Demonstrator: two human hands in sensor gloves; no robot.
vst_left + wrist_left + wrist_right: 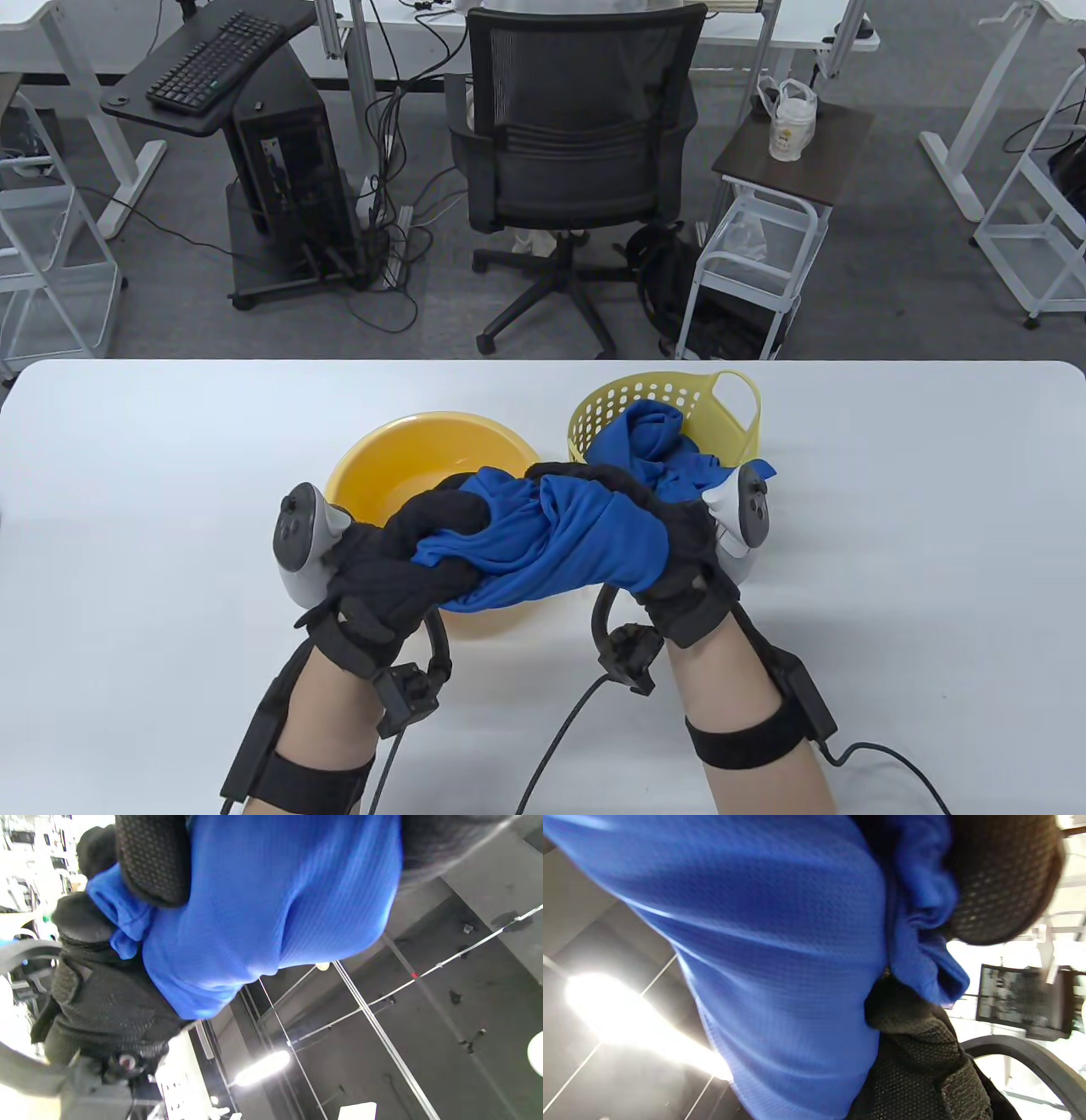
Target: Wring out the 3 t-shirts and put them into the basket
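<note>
My left hand point(399, 569) and right hand point(679, 552) grip a twisted blue t-shirt point(551, 535); beyond them, yellow basin point(382, 458) and basket point(738, 407).

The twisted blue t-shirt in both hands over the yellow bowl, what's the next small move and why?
Probably carry it right and drop it into the yellow perforated plastic basket. The blue fabric t-shirt already looks tightly twisted between the left hand and right hand above the round yellow plastic bowl, and another blue shirt already lies in that basket.
</note>
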